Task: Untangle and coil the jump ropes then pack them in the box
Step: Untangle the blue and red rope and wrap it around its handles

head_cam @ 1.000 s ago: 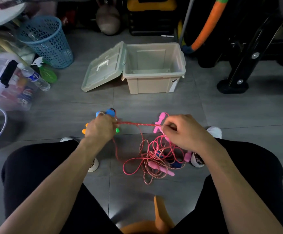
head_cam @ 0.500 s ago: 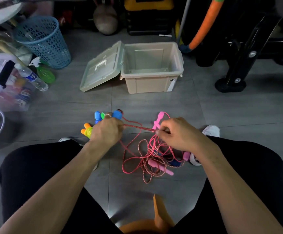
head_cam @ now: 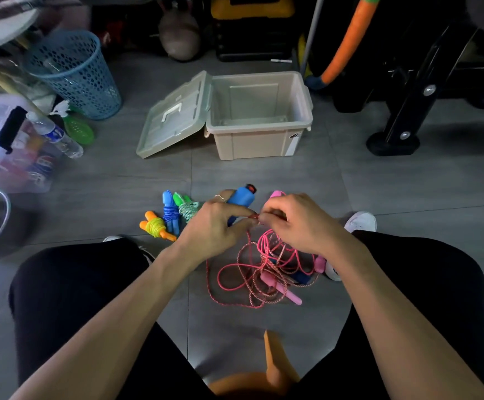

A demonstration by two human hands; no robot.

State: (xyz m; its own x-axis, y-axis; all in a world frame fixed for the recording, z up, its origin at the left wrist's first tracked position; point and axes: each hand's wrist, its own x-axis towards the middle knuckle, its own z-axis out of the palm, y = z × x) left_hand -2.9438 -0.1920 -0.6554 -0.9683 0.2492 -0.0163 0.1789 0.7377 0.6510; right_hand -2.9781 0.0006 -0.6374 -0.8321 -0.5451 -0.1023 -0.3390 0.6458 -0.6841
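Note:
My left hand (head_cam: 216, 220) grips a blue jump-rope handle (head_cam: 242, 197) and pinches a red-and-white rope. My right hand (head_cam: 295, 220) pinches the same rope right beside it, fingertips almost touching. Below them a tangle of pink and red-white ropes (head_cam: 259, 272) with pink handles lies on the floor. Three coiled ropes lie to the left: yellow with orange handles (head_cam: 155, 226), blue (head_cam: 168, 212), and green-white (head_cam: 189, 210). The beige box (head_cam: 259, 142) stands open further away, its lid (head_cam: 174, 116) hanging to the left.
A blue mesh basket (head_cam: 73, 73) and a water bottle (head_cam: 57, 137) sit at the far left, beside a clear storage bin (head_cam: 10, 151). A black stand foot (head_cam: 393, 142) is at the right. My white shoes (head_cam: 360, 222) flank the tangle. An orange stool (head_cam: 275, 368) is under me.
My two hands came together; the stretch of rope between them is gone. My left hand shifted right, uncovering the coiled ropes on the floor.

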